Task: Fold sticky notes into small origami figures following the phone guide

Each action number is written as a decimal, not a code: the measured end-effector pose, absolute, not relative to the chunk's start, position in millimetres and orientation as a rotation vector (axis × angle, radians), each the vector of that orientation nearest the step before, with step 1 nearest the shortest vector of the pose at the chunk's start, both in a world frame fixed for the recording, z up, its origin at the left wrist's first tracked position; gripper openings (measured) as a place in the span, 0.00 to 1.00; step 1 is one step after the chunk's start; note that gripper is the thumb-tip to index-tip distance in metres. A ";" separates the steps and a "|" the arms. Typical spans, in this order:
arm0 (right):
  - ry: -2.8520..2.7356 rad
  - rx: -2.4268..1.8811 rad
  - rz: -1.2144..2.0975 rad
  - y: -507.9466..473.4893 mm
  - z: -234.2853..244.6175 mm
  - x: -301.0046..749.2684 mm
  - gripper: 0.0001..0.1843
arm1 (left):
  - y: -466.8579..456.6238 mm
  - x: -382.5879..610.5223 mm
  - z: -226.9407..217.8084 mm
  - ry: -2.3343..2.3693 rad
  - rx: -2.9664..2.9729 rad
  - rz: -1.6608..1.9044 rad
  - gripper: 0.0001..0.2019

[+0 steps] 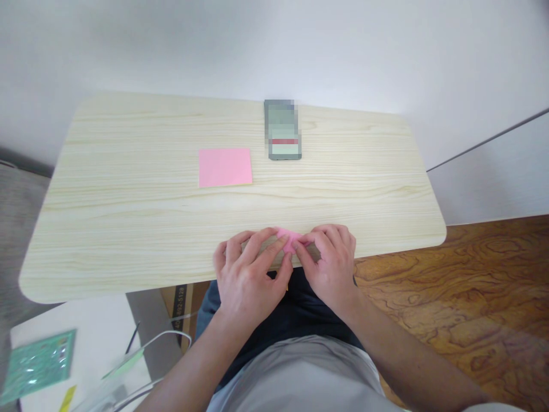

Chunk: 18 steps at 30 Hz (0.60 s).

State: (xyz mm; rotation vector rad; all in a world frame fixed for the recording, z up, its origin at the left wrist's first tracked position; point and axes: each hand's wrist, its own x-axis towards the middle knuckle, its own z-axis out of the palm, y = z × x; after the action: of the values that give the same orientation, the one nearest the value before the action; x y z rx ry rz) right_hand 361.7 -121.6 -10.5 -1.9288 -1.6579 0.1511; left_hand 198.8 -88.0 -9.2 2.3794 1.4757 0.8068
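Observation:
Close to the front edge of the table, a small folded piece of pink paper is held between both hands. My left hand pinches it from the left with thumb and fingers. From the right, my right hand grips its other side between thumb and forefinger. Fingertips cover much of the paper, so its exact folded shape is hard to make out. Farther back and to the left lies a flat pink sticky note pad, apart from both hands.
A phone-like device, its screen blurred out, lies at the table's back edge. The pale wooden table has rounded corners. Below left, a white surface bears a green plastic packet and white cables.

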 end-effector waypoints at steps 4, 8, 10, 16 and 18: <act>-1.663 -1.909 0.136 -122.7 -11.0 362.2 0.06 | -88.6 200.0 -8.7 1.482 2.377 0.835 0.14; -1.657 -1.888 0.142 -123.8 -12.0 363.2 0.05 | -88.5 200.5 -9.2 1.499 2.380 0.819 0.14; -1.654 -1.882 0.142 -124.0 -12.6 363.9 0.04 | -88.4 200.4 -9.6 1.508 2.375 0.815 0.14; -1.664 -1.859 0.146 -124.7 -12.9 369.0 0.04 | -88.8 200.2 -10.2 1.533 2.366 0.803 0.13; -1.680 -1.850 0.170 -125.7 -11.8 372.0 0.03 | -89.1 200.2 -9.9 1.535 2.368 0.791 0.12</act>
State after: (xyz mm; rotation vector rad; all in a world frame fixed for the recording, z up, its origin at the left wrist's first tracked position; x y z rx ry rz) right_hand 372.0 -125.7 -11.8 -1.8496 -1.6798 0.1701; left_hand 200.2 -89.1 -9.9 2.3677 1.5351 0.7908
